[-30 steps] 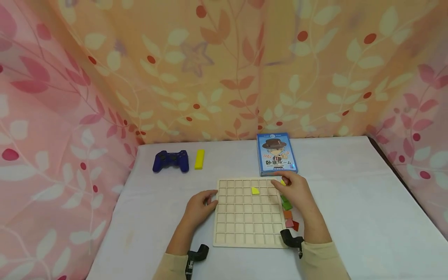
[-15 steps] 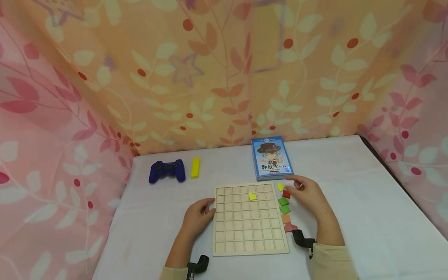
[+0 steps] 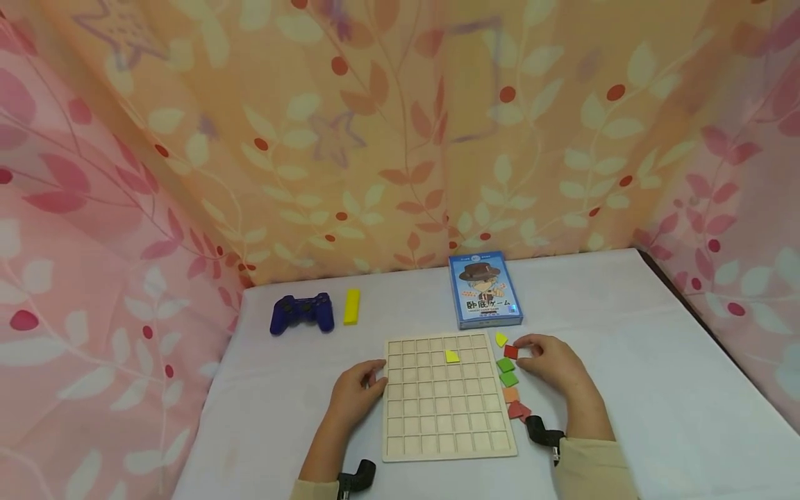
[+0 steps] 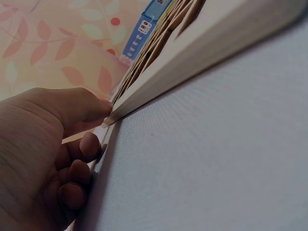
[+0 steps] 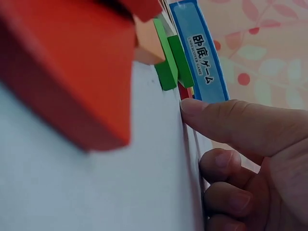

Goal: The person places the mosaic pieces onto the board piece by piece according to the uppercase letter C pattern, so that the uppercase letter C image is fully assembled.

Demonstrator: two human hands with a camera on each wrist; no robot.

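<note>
In the head view, a pale wooden grid board (image 3: 448, 453) lies flat on the white-covered table. One yellow quarter-round tile (image 3: 452, 356) sits in its upper part. My left hand (image 3: 355, 394) is at the board's left edge, its thumb and index fingertips touching it; the other fingers are curled in beneath. To the right of the board, my right hand (image 3: 558, 364) has thumb and index finger apart at the right side of a red square tile (image 3: 511, 352). In the right wrist view, the thumb tip is close to that tile, which is mostly hidden; contact is unclear.
Beside the board's right edge lie another yellow tile (image 3: 501, 339), green tiles (image 3: 507, 378), an orange tile (image 3: 510, 394) and overlapping reddish tiles (image 3: 516, 410). Behind stand a blue game box (image 3: 486, 292), a yellow bar (image 3: 352, 307) and a dark blue game controller (image 3: 303, 314).
My right hand has moved off the board's upper right corner to the right, beside the red square tile, its index finger drawing nearer. My left hand stays at the board's edge. The head view has shifted.
</note>
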